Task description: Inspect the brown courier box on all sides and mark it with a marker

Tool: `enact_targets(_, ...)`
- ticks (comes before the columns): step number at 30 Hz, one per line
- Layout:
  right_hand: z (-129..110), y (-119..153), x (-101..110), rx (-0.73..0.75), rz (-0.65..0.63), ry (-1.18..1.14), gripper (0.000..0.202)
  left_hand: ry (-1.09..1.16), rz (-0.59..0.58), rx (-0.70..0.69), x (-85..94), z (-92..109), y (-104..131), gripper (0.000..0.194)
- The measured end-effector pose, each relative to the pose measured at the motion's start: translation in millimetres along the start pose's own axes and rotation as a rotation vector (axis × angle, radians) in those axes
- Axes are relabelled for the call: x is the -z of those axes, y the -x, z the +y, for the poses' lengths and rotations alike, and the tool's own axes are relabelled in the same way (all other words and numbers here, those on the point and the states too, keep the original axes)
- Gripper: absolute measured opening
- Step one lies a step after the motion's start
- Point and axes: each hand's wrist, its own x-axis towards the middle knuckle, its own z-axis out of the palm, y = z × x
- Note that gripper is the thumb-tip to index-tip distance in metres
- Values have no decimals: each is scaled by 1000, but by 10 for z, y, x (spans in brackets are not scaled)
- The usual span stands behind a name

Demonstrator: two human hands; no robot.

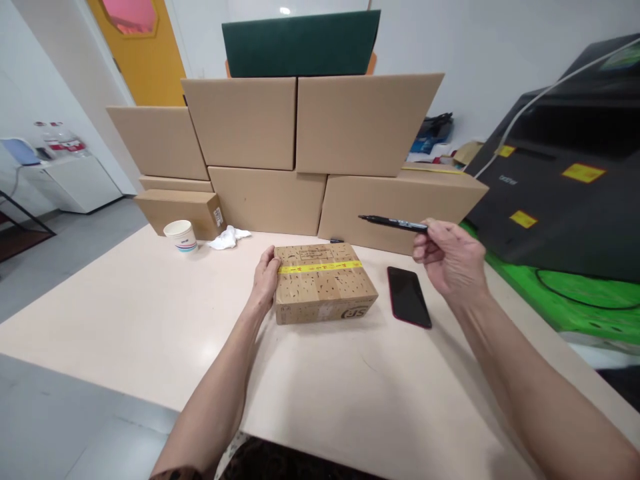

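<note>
A small cardboard box (pixel 320 290), banded with yellow tape and covered in dark marks, sits on the table in front of me. My left hand (pixel 266 275) grips its left side, the fingers at the far left corner and the thumb near the top edge. Raised to the right of the box, my right hand (pixel 447 257) is closed on the back end of a black marker pen (pixel 395 223). The uncapped tip points left, clear of the cardboard. Behind the box lies the black pen cap (pixel 337 241). A phone (pixel 409 297) with a red edge rests below my right hand.
Large cardboard boxes (pixel 250 123) are stacked along the table's back, topped by a dark green box (pixel 300 45). A paper cup (pixel 181 235) and crumpled tissue (pixel 229 238) stand at the left. Past the right edge are a black machine (pixel 560 193) and a green surface (pixel 530 293).
</note>
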Motion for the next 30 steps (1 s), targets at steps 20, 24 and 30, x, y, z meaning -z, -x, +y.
enact_targets(20,-61,369,-461,-250,-269,-282,43,-17,-18,-21,12,7,32,47)
enact_targets(24,-43,318,-342,-297,-249,-215,49,-16,-9,-21,1,3,41,48)
enact_targets(30,-18,364,-417,-309,-217,-175,34,-1,7,-18,-10,-31,32,49)
